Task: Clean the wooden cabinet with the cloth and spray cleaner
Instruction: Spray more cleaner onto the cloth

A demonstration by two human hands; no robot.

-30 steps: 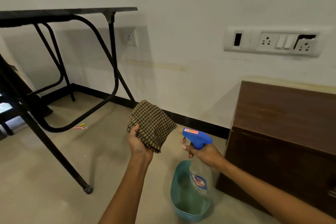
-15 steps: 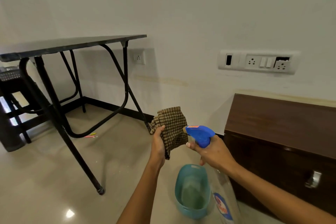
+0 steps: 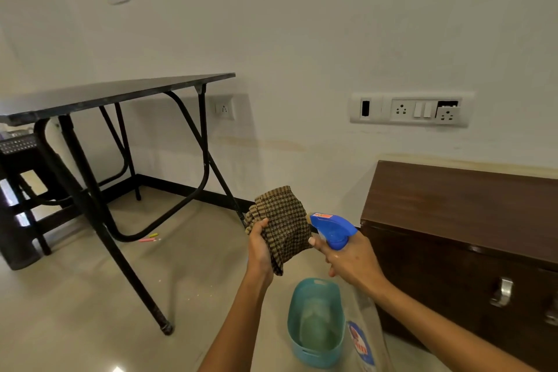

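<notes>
my left grip [image 3: 259, 248] is curled round the cloth [image 3: 283, 226], held up just left of the cabinet [image 3: 453, 199]. my right grip [image 3: 353, 260] clasps the spray [image 3: 332, 228], nozzle at the cloth, nearer the cabinet. a tub [image 3: 314, 350] sits beside the cabinet.

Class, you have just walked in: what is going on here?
A person holds a checked cloth up in the left hand and a spray bottle in the right hand, its blue nozzle aimed at the cloth from close by. A teal tub sits on the floor below them. The wooden cabinet stands at the right, and neither hand touches it.
</notes>
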